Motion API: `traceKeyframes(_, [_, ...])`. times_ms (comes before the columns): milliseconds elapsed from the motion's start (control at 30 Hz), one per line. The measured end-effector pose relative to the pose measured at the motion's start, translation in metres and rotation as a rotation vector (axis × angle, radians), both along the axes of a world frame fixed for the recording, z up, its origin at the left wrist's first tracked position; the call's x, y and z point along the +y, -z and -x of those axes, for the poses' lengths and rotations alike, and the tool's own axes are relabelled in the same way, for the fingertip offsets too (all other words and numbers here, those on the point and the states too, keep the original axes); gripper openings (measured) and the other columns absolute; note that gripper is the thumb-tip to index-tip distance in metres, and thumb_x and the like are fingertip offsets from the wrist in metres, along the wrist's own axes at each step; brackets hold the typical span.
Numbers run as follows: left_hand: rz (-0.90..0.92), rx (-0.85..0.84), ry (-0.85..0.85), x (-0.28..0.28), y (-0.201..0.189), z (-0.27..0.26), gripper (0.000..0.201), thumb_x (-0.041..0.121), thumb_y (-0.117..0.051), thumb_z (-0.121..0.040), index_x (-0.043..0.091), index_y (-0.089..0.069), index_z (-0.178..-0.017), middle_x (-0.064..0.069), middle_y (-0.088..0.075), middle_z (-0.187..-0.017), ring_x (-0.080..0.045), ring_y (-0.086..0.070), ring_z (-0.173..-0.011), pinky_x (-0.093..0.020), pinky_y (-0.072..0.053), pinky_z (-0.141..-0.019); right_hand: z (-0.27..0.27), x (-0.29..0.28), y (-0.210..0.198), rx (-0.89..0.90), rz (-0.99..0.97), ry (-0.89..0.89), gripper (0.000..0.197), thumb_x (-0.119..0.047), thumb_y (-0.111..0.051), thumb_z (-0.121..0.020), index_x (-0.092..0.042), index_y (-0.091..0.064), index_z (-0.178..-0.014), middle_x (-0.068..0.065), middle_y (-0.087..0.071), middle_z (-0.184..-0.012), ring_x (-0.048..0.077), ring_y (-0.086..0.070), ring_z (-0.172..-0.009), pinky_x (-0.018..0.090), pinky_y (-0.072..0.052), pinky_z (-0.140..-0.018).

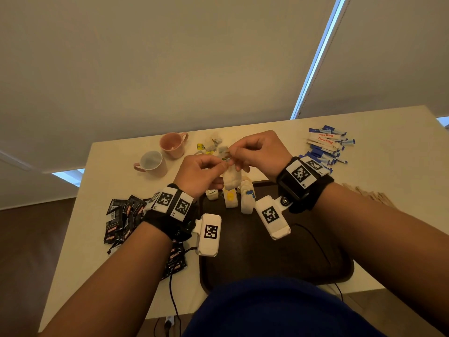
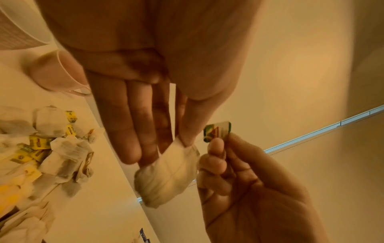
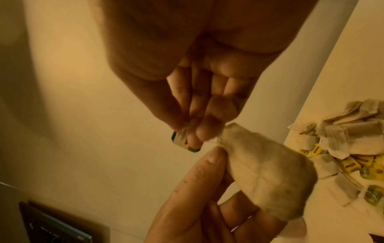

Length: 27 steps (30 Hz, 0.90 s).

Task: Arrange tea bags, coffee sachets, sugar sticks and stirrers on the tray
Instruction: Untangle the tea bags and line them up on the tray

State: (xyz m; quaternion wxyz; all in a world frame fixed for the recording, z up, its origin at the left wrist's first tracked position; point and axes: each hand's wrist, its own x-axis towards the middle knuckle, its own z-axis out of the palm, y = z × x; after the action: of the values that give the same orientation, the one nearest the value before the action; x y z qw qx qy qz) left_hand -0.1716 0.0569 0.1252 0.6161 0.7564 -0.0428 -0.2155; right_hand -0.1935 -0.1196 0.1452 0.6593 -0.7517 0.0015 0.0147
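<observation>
Dark tray (image 1: 279, 251) lies nearest; above its 12 o'clock edge the left hand (image 1: 201, 173) pinches a tea bag (image 1: 232, 177), right hand (image 1: 260, 152) pinches its green tag (image 2: 217, 131)

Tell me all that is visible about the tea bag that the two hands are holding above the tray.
The tea bag is a pale, crumpled pouch of thin filter paper, plump and seamed down the middle. It hangs in the air above the dark tray, touching nothing below. The left hand pinches its top corner between thumb and finger. A short thread seems to lead to a small paper tag, green-edged with a printed picture, which the right hand pinches beside it. Other tea bags lie on the tray and the table.
</observation>
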Motion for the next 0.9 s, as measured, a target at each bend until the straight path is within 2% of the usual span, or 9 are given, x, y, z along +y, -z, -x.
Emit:
traceKeyframes(67, [0.004, 0.004, -0.015, 0.001, 0.001, -0.002, 0.012, 0.013, -0.067, -0.092, 0.003, -0.072, -0.098, -0.017, -0.072, -0.093, -0.028, -0.073, -0.075, -0.035, -0.062, -0.066, 0.004, -0.003, -0.001, 0.007, -0.005, -0.023, 0.013, -0.004, -0.066, -0.089, 0.007, -0.073, -0.089, 0.019, -0.071, -0.073, 0.023, -0.066, -0.059, 0.028, -0.052, -0.054])
traceKeyframes(133, [0.027, 0.011, -0.023, 0.001, 0.002, -0.002, 0.008, 0.010, -0.065, -0.093, 0.006, -0.072, -0.094, -0.014, -0.072, -0.092, -0.026, -0.073, -0.075, -0.034, -0.062, -0.066, 0.009, -0.004, 0.001, 0.007, 0.049, -0.055, 0.012, -0.003, -0.068, -0.087, 0.007, -0.072, -0.093, 0.018, -0.072, -0.074, 0.021, -0.068, -0.061, 0.027, -0.054, -0.056])
traceKeyframes(233, [0.053, 0.026, -0.043, 0.001, 0.002, -0.003, 0.008, 0.011, -0.064, -0.093, 0.012, -0.071, -0.089, -0.009, -0.072, -0.090, -0.024, -0.072, -0.076, -0.032, -0.061, -0.065, 0.014, -0.004, 0.006, 0.051, 0.064, -0.042, 0.015, 0.000, -0.072, -0.083, 0.005, -0.067, -0.097, 0.017, -0.071, -0.069, 0.018, -0.067, -0.057, 0.025, -0.054, -0.053])
traceKeyframes(400, [0.088, 0.061, -0.051, 0.001, 0.000, -0.004, 0.007, 0.011, -0.064, -0.093, 0.009, -0.071, -0.092, -0.008, -0.072, -0.089, -0.024, -0.071, -0.080, -0.035, -0.062, -0.070, 0.016, 0.000, 0.011, 0.118, 0.100, 0.013, 0.024, -0.005, -0.074, -0.083, -0.001, -0.063, -0.105, 0.016, -0.072, -0.071, 0.018, -0.066, -0.054, 0.024, -0.052, -0.050])
traceKeyframes(500, [0.089, 0.059, -0.047, 0.003, 0.001, -0.005, 0.007, 0.010, -0.064, -0.093, 0.010, -0.071, -0.091, -0.008, -0.072, -0.086, -0.022, -0.070, -0.079, -0.032, -0.059, -0.068, 0.013, 0.003, 0.015, 0.136, 0.162, 0.004, 0.014, -0.010, -0.071, -0.086, 0.000, -0.069, -0.096, 0.014, -0.072, -0.072, 0.015, -0.064, -0.055, 0.020, -0.049, -0.049])
traceKeyframes(633, [0.063, 0.019, -0.015, 0.007, 0.004, -0.006, 0.002, 0.013, -0.070, -0.089, 0.013, -0.072, -0.089, -0.014, -0.073, -0.093, -0.026, -0.070, -0.084, -0.039, -0.060, -0.076, 0.008, 0.006, 0.023, 0.135, 0.240, 0.012, 0.006, -0.011, -0.071, -0.086, -0.006, -0.070, -0.082, 0.005, -0.069, -0.065, 0.005, -0.060, -0.053, 0.014, -0.047, -0.052])
traceKeyframes(733, [-0.021, -0.052, 0.013, 0.012, 0.008, -0.007, 0.005, 0.011, -0.074, -0.085, 0.014, -0.071, -0.087, -0.011, -0.074, -0.087, -0.020, -0.071, -0.078, -0.036, -0.061, -0.073, 0.005, 0.010, 0.028, 0.100, 0.297, -0.027, 0.002, -0.012, -0.073, -0.084, -0.010, -0.073, -0.084, 0.000, -0.066, -0.068, -0.002, -0.053, -0.053, 0.010, -0.042, -0.053])
traceKeyframes(800, [-0.073, -0.092, 0.035, 0.015, 0.013, -0.010, 0.004, 0.009, -0.074, -0.085, 0.011, -0.072, -0.089, -0.012, -0.074, -0.085, -0.020, -0.070, -0.075, -0.034, -0.060, -0.070, 0.002, 0.012, 0.031, 0.097, 0.304, -0.081, 0.009, -0.013, -0.073, -0.085, -0.006, -0.073, -0.090, 0.005, -0.070, -0.078, -0.001, -0.058, -0.060, 0.014, -0.048, -0.058])
traceKeyframes(900, [-0.127, -0.115, 0.049, 0.018, 0.022, -0.012, 0.006, 0.008, -0.074, -0.085, 0.007, -0.072, -0.090, -0.015, -0.073, -0.083, -0.018, -0.067, -0.070, -0.029, -0.058, -0.065, -0.002, 0.011, 0.037, 0.144, 0.320, -0.148, 0.011, -0.009, -0.073, -0.084, -0.002, -0.071, -0.093, 0.015, -0.073, -0.081, 0.024, -0.069, -0.070, 0.036, -0.057, -0.069])
